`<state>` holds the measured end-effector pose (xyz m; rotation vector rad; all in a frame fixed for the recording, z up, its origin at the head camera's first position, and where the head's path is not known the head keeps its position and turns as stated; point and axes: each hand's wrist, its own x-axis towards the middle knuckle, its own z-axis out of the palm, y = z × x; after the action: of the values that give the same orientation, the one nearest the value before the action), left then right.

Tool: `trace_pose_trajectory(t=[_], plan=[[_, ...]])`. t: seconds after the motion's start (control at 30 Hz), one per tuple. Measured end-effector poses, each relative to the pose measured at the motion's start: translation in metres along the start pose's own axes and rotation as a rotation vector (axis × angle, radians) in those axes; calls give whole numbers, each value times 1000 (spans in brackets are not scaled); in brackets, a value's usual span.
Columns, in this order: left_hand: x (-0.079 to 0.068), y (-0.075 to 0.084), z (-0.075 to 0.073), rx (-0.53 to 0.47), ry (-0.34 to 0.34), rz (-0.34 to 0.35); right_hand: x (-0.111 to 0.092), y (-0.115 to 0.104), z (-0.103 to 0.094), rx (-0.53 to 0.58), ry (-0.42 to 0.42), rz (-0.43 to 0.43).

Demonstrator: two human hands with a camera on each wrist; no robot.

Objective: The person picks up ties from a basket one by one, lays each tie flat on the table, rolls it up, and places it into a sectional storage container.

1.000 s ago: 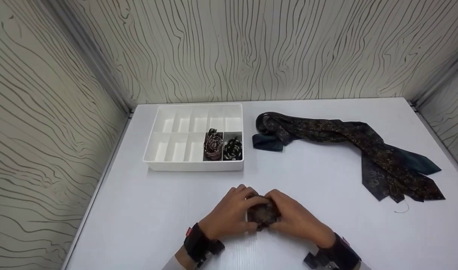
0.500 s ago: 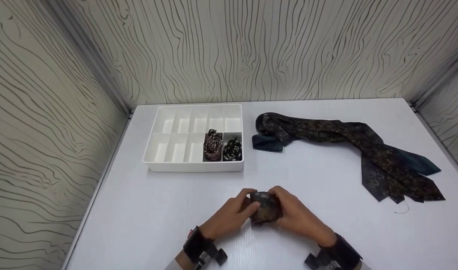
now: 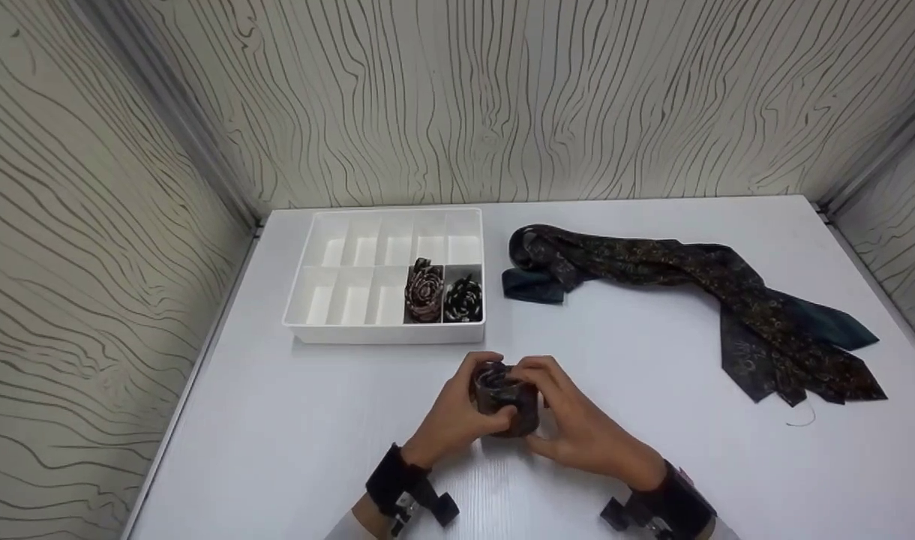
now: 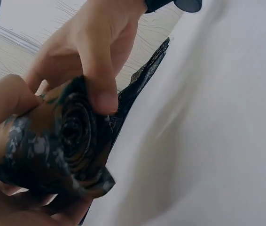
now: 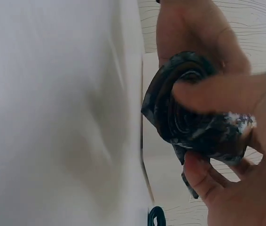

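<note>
A dark patterned necktie, wound into a roll (image 3: 523, 411), is between both hands a little above the white table's near part. My left hand (image 3: 448, 420) grips its left side, thumb across the front and fingers behind. My right hand (image 3: 589, 431) holds it from the right, its fingers over the top and thumb low. The left wrist view shows the spiral end of the rolled necktie (image 4: 39, 150), with a loose corner sticking out. In the right wrist view, a blurred finger of the right hand (image 5: 246, 188) lies across the spiral face.
Behind the hands stands a white divided box (image 3: 382, 334); two front right compartments hold a reddish rolled tie (image 3: 425, 294) and a black one (image 3: 464, 300). Several dark unrolled ties (image 3: 675, 262) lie in a heap at the right. Patterned walls (image 3: 487, 97) enclose the table.
Both hands have carried the rolled necktie slightly left and away from the body. The roll has turned, and its spiral end now shows at the top. Box and heaped ties stay put.
</note>
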<state>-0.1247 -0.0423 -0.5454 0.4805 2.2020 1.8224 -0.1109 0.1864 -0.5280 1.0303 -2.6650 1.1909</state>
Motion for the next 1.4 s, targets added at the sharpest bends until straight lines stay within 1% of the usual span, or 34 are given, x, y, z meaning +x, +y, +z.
trace_pose_trajectory(t=[0.1,0.13,0.2,0.3,0.37,0.4,0.5,0.63,0.77,0.87,0.97,1.1,1.2,1.3,1.4], plan=[[1,0,-2,24,30,55,2,1,-2,-47,55,26],[1,0,-3,31,38,73,2,1,-3,-52,68,48],[1,0,-3,37,47,106,4,3,-4,-25,74,96],[1,0,-3,41,53,148,6,5,-5,60,38,138],[1,0,-2,38,53,166,7,5,-6,106,22,141],[1,0,-2,45,54,170,7,5,-6,112,22,135],[2,3,-3,79,55,165,9,5,-6,112,51,123],[3,8,-5,134,37,155,10,4,-4,72,102,114],[3,11,-8,162,46,145,12,5,-2,63,111,76],[2,12,-11,168,63,117,14,7,-2,105,94,64],[2,13,-15,159,78,88,18,11,-4,172,71,83],[2,14,-21,168,135,74,27,14,-5,253,60,128],[3,14,-28,172,202,75,40,16,-4,291,76,169],[6,17,-38,167,274,88,55,20,-2,285,103,230],[8,22,-51,189,360,108,71,23,0,273,137,305]])
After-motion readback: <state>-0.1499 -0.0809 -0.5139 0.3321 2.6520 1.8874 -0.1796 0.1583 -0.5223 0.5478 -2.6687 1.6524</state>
